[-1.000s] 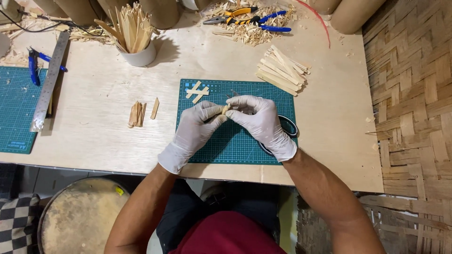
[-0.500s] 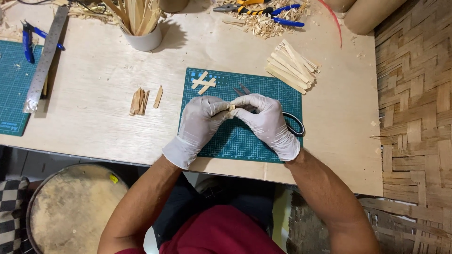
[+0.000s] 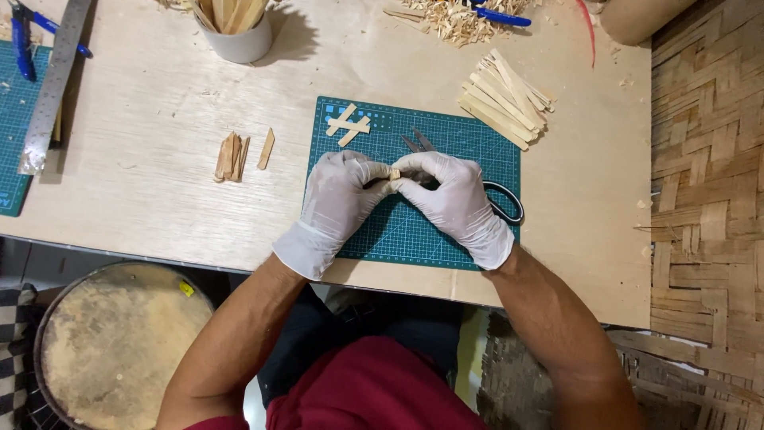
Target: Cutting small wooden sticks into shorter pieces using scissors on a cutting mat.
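2 gloved hands, left and right, pinch 1 small wood piece between their fingertips above the green mat.

gloves: thin white rubber | cutting mat: matt green | table: pale smooth wood

Pale plywood worktable. On it: green gridded cutting mat; two short crossed bamboo slats at the mat's far left corner; black-handled scissors, partly hidden; fanned stack of long flat bamboo strips; small heap of brown bamboo offcuts; white cup holding sticks; steel ruler; blue-handled pliers; pile of shavings. Woven bamboo floor mat to the right; round drum-like stool below the table.
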